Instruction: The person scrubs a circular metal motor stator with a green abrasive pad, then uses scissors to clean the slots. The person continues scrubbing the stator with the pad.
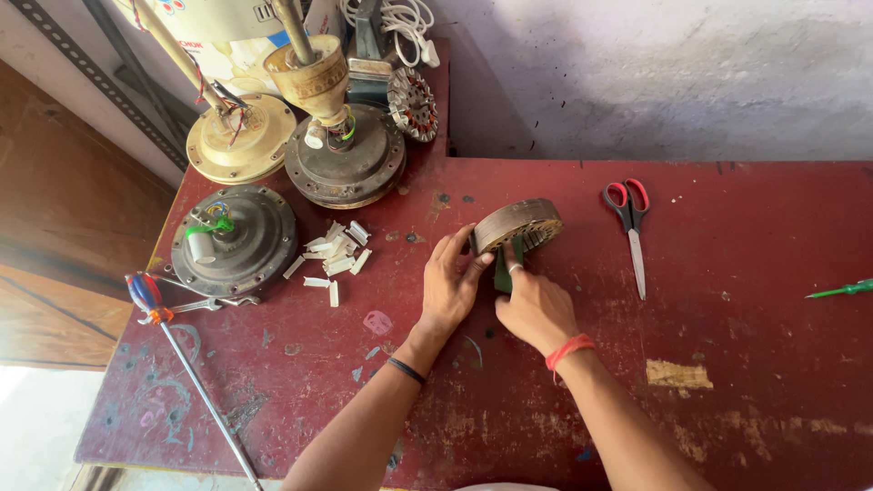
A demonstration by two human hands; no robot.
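Head view, looking down on a worn red workbench (727, 300). Both bare hands meet at a round, laminated metal motor core (516, 224) lying tilted near the bench's middle. The left hand (450, 286) has its fingers closed against the core's near left edge, steadying it. The right hand (535, 307) pinches a dark green strip (503, 273) between thumb and fingers, its tip pressed at the core's lower rim. This looks like the step of working a strip into a slot of the core; seating it would need a straight push while the left hand keeps the core from turning. Just left lies a scatter of small white strips (335, 259). Beyond them stand three round fan motor housings (235, 241), one with green wire. A screwdriver (182, 355) lies at the left edge, red-handled scissors (629, 227) lie well to the right, and a green tool (841, 290) at the far right edge. A cream carton with blue and red print (227, 36) stands at the back left corner.
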